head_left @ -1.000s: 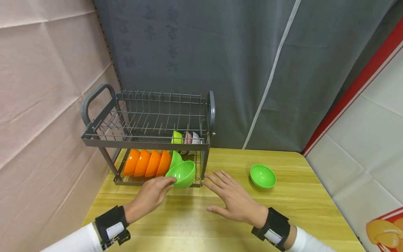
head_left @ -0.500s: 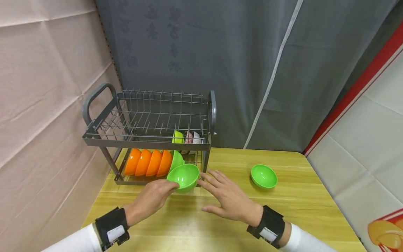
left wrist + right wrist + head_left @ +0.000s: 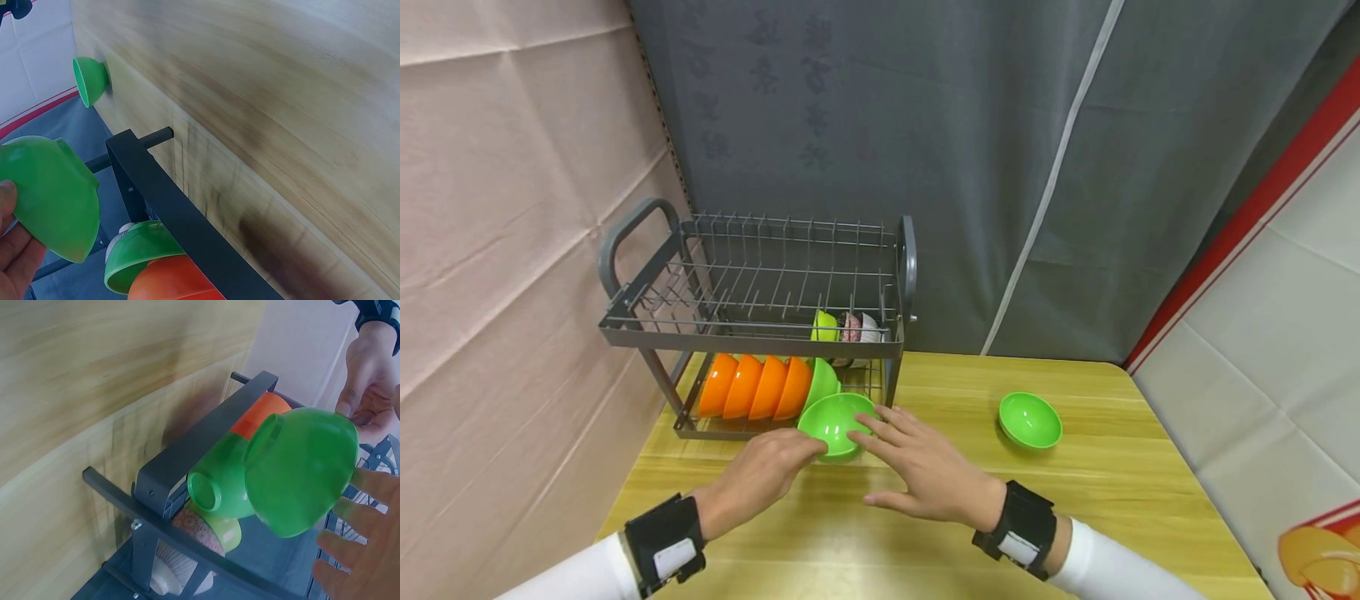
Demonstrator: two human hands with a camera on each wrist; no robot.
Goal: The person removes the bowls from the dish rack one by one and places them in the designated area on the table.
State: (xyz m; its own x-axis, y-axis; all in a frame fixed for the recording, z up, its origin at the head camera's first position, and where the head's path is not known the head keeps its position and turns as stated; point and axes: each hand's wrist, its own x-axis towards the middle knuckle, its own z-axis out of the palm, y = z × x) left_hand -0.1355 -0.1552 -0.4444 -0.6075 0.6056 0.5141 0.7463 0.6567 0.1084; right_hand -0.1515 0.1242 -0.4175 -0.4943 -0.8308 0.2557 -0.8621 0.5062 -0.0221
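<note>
My left hand [image 3: 763, 471] pinches the rim of a glossy round green bowl [image 3: 833, 423] in front of the lower tier [image 3: 722, 434] of a dark grey metal rack [image 3: 745, 343]; my right hand [image 3: 925, 471], fingers spread, is at its right edge, whether touching I cannot tell. On that tier glossy round orange bowls [image 3: 767, 389] lean in a row, and another round green bowl [image 3: 1030, 421] sits on the yellow wood-grain table [image 3: 1120, 508].

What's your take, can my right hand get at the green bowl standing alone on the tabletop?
Probably yes. The right hand appears to grip nothing, and nothing visible stands between it and the lone green bowl; the two-tier dish rack is off to the left.
</note>
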